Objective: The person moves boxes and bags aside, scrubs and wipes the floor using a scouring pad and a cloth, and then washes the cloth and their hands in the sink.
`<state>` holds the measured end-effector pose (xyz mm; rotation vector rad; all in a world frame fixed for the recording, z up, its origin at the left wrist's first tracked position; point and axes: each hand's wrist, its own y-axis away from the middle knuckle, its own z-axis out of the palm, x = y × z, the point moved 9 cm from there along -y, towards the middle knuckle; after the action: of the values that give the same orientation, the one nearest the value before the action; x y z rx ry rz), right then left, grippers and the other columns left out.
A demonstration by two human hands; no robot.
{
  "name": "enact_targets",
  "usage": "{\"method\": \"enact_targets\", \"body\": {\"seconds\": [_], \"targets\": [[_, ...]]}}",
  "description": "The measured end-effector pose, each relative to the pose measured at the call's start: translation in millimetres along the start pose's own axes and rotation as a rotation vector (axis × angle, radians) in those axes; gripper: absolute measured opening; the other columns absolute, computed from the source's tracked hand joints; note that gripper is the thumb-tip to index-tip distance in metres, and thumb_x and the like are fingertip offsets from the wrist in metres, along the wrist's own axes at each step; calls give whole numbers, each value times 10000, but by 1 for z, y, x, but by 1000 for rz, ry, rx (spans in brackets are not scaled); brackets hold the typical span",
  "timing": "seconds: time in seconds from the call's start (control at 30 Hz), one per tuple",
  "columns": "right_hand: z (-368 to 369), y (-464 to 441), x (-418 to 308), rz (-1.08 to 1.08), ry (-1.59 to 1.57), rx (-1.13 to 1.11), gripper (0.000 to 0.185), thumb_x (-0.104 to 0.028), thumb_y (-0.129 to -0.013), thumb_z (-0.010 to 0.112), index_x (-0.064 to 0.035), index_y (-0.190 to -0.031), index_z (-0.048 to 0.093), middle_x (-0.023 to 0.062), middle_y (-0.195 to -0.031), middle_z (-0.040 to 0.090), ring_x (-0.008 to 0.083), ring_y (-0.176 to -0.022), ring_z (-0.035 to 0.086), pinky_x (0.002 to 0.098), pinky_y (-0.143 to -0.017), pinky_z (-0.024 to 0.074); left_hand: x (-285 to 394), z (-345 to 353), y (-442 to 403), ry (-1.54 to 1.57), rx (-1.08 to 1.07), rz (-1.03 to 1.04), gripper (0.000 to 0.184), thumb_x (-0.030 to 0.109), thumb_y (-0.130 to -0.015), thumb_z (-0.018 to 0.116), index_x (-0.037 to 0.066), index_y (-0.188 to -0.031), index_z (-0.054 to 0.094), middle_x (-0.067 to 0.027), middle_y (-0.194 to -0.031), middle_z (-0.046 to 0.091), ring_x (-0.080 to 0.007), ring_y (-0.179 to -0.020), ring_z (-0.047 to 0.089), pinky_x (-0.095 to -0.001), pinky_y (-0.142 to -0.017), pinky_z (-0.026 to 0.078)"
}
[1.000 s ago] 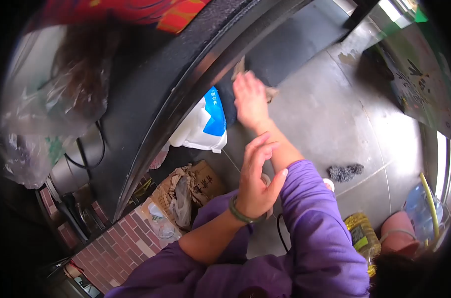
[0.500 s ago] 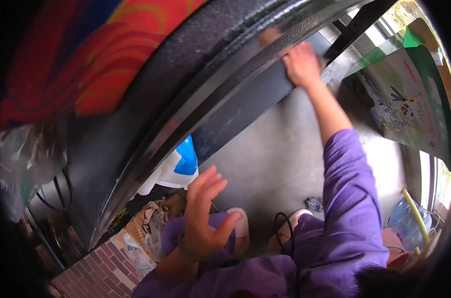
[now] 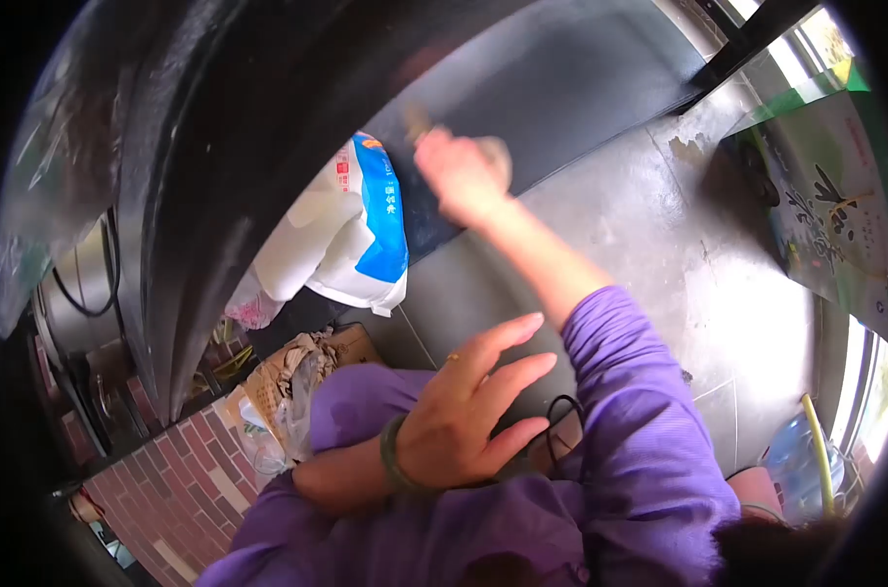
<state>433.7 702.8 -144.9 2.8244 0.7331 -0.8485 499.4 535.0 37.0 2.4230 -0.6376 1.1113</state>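
Observation:
My right hand (image 3: 462, 178) is on the dark lower board (image 3: 591, 78), its fingers closed and blurred by motion. Bits of a tan, cloth-like thing (image 3: 498, 159) show on both sides of it. Just left of that hand stands a white and blue bag (image 3: 380, 210), partly hidden by the curved black edge (image 3: 219, 176) above. My left hand (image 3: 468, 406), with a green bangle at the wrist, hangs in front of my body. Its fingers are spread and nothing is in them.
Grey floor tiles (image 3: 630, 225) lie right of the board. A green and white box (image 3: 825, 205) stands at the right, with a clear plastic bottle (image 3: 796, 465) below it. A cardboard box with crumpled paper (image 3: 292, 382) sits by a brick-patterned surface (image 3: 175, 484).
My right hand first swept to the far right along the board, then came back left beside the bag. My left hand has moved right and stays open. The view has shifted.

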Motion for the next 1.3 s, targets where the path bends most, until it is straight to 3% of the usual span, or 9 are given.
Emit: {"method": "enact_targets", "body": {"seconds": [0.07,0.2,0.4,0.47,0.63,0.77,0.87,1.03,1.3], "targets": [[20,65,-64,-421,-129,529,311,31,-676,557,53,-986,569,153,-1056,572,310,-862,588,398,-760,491,9,16,-8,-77,-13,84,492,100,-690,712,-8,-1133,526,-227,-1245,447,-338,-1103,501,-367,-908,425],[19,132,-36,-530,-237,393,330,23,-717,519,25,-1041,583,113,-1026,602,293,-840,572,385,-748,487,1,32,-12,-143,-65,80,486,75,-662,707,-1,-1111,537,-210,-1227,469,-335,-1066,514,-365,-880,437],[1,245,167,674,-1393,111,352,60,-768,389,-41,-1019,615,71,-856,636,144,-767,582,259,-738,464,8,44,-15,-52,-129,97,442,54,-645,700,-16,-1060,565,-216,-1213,490,-335,-1049,535,-372,-853,456],[-20,294,237,674,-578,333,362,67,-773,381,-27,-1038,609,55,-891,637,104,-810,566,240,-750,457,6,49,-15,-102,-152,100,443,38,-635,699,-19,-1054,567,-217,-1209,493,-335,-1052,535,-372,-852,457],[-27,371,310,886,-1015,657,349,52,-758,405,-5,-1035,608,108,-955,647,142,-891,575,260,-842,428,-2,51,-19,-170,-161,39,415,64,-647,705,-7,-1037,581,-198,-1210,491,-324,-947,553,-377,-783,459],[-102,437,320,1034,323,785,502,-37,-747,533,-90,-1243,481,223,-1211,467,368,-1120,452,419,-934,390,-4,52,-19,-182,-167,28,443,8,-633,680,-37,-1058,562,-220,-1234,474,-345,-1061,524,-384,-874,451],[-95,380,265,780,161,621,545,-186,-796,580,-144,-1318,425,285,-1340,315,447,-1218,342,506,-989,328,-3,53,-22,-213,-155,53,439,8,-633,680,-39,-1053,564,-224,-1228,476,-348,-1062,524,-386,-871,454],[-6,319,266,1094,378,302,740,-537,-838,462,-169,-1431,216,420,-1365,133,547,-1297,102,664,-1010,40,-6,57,-27,-264,-153,42,450,8,-620,692,-36,-1050,566,-219,-1223,481,-347,-1058,530,-383,-872,456],[-53,196,352,669,314,585,612,-399,-828,544,-29,-1299,417,255,-1367,331,381,-1294,274,502,-1067,179,-13,75,-29,-266,-240,-33,474,-4,-593,712,-23,-1045,573,-213,-1218,489,-344,-1055,535,-381,-870,457]]}}
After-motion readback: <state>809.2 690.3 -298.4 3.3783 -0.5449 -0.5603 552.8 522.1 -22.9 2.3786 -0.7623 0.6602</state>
